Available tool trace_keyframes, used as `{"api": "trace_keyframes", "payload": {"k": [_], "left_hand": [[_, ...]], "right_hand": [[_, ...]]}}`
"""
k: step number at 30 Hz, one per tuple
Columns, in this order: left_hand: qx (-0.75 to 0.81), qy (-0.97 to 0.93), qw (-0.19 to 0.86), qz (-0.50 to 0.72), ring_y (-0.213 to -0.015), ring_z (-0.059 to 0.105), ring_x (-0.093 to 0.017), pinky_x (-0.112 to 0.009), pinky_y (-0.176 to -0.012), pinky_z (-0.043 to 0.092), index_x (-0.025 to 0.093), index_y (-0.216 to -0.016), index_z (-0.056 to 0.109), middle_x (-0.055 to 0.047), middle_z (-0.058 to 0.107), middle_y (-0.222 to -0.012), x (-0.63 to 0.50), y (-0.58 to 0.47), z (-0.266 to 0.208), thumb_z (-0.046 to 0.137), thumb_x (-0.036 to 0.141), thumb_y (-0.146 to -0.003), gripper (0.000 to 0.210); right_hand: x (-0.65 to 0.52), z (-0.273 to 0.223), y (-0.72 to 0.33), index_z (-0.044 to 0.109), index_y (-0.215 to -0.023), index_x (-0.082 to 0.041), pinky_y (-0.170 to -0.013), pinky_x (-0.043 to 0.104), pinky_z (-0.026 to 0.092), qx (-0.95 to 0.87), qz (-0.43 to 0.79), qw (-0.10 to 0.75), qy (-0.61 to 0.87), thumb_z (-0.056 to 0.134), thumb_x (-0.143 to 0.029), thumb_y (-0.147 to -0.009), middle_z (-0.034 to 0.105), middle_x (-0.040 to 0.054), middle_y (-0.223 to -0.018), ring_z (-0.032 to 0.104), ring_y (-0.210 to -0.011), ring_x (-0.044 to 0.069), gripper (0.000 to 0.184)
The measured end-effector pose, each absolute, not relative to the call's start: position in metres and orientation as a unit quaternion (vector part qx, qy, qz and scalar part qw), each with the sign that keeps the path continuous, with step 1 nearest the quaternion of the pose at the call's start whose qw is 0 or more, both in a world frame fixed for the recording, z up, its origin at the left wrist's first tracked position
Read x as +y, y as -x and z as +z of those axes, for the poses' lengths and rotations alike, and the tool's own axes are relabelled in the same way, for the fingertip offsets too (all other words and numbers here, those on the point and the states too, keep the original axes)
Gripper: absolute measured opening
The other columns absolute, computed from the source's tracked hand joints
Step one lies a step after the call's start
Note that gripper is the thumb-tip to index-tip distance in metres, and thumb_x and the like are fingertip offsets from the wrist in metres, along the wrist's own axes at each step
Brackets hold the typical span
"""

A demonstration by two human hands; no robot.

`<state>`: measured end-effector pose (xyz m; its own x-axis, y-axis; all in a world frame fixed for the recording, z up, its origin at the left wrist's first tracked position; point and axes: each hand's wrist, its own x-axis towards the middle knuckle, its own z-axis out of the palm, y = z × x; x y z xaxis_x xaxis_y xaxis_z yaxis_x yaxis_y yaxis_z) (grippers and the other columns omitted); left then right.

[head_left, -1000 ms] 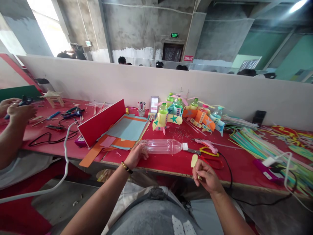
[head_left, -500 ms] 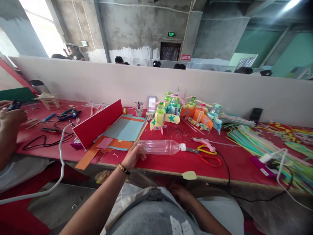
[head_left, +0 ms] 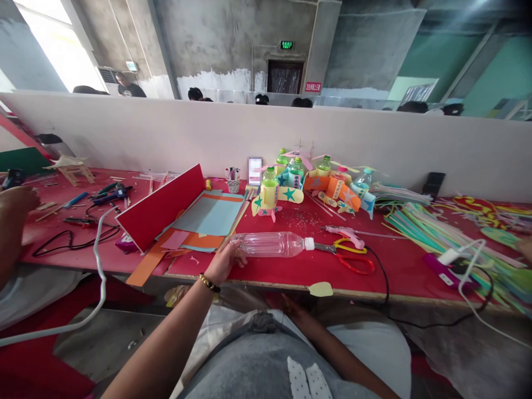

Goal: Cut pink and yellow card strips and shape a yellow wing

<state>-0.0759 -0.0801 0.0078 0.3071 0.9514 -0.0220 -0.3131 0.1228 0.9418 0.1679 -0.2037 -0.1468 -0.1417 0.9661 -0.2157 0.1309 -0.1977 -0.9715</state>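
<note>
A clear plastic bottle (head_left: 272, 245) with a white cap lies on its side on the red table, cap to the right. My left hand (head_left: 226, 260) is closed around its base end. Down at my lap, below the table edge, my right hand (head_left: 293, 308) is in shadow, and its fingers cannot be made out. Just past the cap lie scissors (head_left: 351, 257) with red and yellow handles and a pink glue gun (head_left: 347, 235). A pale yellow paper piece (head_left: 321, 288) overhangs the front edge.
Bottle models with paper wings (head_left: 270, 191) stand at the back. Coloured paper sheets (head_left: 211, 213) lie left of the bottle beside a red divider (head_left: 162, 208). Bundled strips (head_left: 440, 238) and a purple power strip (head_left: 449, 271) are at right. Another person's hand (head_left: 19, 202) is at far left.
The view has shifted slightly. My left hand stays on the bottle, and my right hand remains low at my lap. Part of another person's hand now shows at the right edge.
</note>
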Motion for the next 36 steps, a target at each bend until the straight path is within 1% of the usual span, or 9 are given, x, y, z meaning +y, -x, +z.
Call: {"api": "trace_keyframes", "payload": {"k": [6,8,10,13,19,25,29,32,36], "left_hand": [[0.345,-0.455,0.669,0.477,-0.045,0.057,-0.014,-0.020,-0.042,0.042,0.012,-0.106,0.054,0.002,0.059,-0.051,-0.080,0.076,0.007,0.060,0.046,-0.076,0.046],[0.345,-0.452,0.669,0.478,-0.045,0.057,-0.014,-0.020,-0.042,0.042,0.012,-0.106,0.054,0.001,0.059,-0.052,-0.080,0.075,0.008,0.061,0.045,-0.076,0.046],[0.344,-0.451,0.669,0.481,-0.044,0.057,-0.014,-0.020,-0.042,0.042,0.012,-0.105,0.054,0.001,0.059,-0.051,-0.080,0.075,0.009,0.060,0.045,-0.076,0.045],[0.343,-0.449,0.669,0.484,-0.044,0.057,-0.014,-0.020,-0.041,0.041,0.012,-0.104,0.053,0.001,0.059,-0.051,-0.079,0.075,0.008,0.060,0.046,-0.076,0.044],[0.344,-0.440,0.674,0.483,-0.043,0.058,-0.015,-0.021,-0.040,0.043,0.012,-0.100,0.054,0.000,0.060,-0.051,-0.077,0.076,0.005,0.061,0.046,-0.076,0.042],[0.340,-0.440,0.676,0.484,-0.043,0.058,-0.015,-0.020,-0.040,0.043,0.012,-0.103,0.052,0.000,0.060,-0.051,-0.079,0.076,0.007,0.062,0.044,-0.075,0.044],[0.337,-0.448,0.672,0.483,-0.044,0.057,-0.015,-0.021,-0.040,0.044,0.012,-0.109,0.050,-0.001,0.061,-0.051,-0.082,0.077,0.009,0.060,0.044,-0.077,0.046],[0.339,-0.448,0.670,0.485,-0.043,0.057,-0.015,-0.022,-0.041,0.045,0.011,-0.111,0.049,-0.001,0.061,-0.051,-0.082,0.077,0.008,0.060,0.044,-0.077,0.048],[0.336,-0.453,0.673,0.479,-0.045,0.058,-0.017,-0.023,-0.041,0.045,0.011,-0.115,0.048,-0.002,0.061,-0.051,-0.082,0.079,0.005,0.060,0.043,-0.077,0.050]], "right_hand": [[-0.244,-0.085,-0.193,0.071,-0.101,-0.020,-0.092,0.049,0.044,-0.565,0.446,0.369,0.588,0.063,-0.040,-0.077,0.070,0.0122,-0.106,0.063,-0.100,0.032,0.033],[-0.260,-0.054,-0.206,0.070,-0.103,-0.025,-0.089,0.044,0.048,-0.645,0.290,0.411,0.575,0.057,-0.030,-0.083,0.070,0.0095,-0.105,0.063,-0.099,0.029,0.024],[-0.267,-0.030,-0.217,0.065,-0.112,-0.030,-0.093,0.045,0.046,-0.682,0.145,0.454,0.555,0.057,-0.021,-0.083,0.068,0.0072,-0.111,0.061,-0.106,0.028,0.032],[-0.266,-0.018,-0.225,0.056,-0.127,-0.030,-0.100,0.053,0.041,-0.712,0.026,0.424,0.559,0.059,-0.018,-0.081,0.060,0.0079,-0.126,0.053,-0.118,0.031,0.048],[-0.259,-0.015,-0.220,0.064,-0.115,-0.032,-0.084,0.043,0.054,-0.773,0.042,0.397,0.492,0.059,-0.013,-0.081,0.072,0.0048,-0.101,0.067,-0.093,0.026,0.039],[-0.206,0.068,-0.230,0.068,-0.093,-0.027,-0.077,0.037,0.054,-0.698,0.035,0.471,0.539,0.059,-0.023,-0.084,0.072,0.0058,-0.090,0.067,-0.083,0.023,0.014],[-0.117,0.116,-0.228,0.068,-0.094,-0.020,-0.069,0.035,0.056,-0.671,0.105,0.497,0.540,0.059,-0.039,-0.083,0.072,0.0061,-0.087,0.068,-0.078,0.022,0.023],[-0.043,0.134,-0.220,0.069,-0.095,-0.016,-0.076,0.039,0.055,-0.695,0.063,0.471,0.540,0.066,-0.040,-0.076,0.072,0.0074,-0.088,0.067,-0.080,0.023,0.031],[0.037,0.146,-0.207,0.065,-0.112,-0.015,-0.098,0.047,0.042,-0.743,-0.038,0.434,0.508,0.071,-0.032,-0.070,0.063,0.0125,-0.119,0.055,-0.112,0.029,0.046]]}}
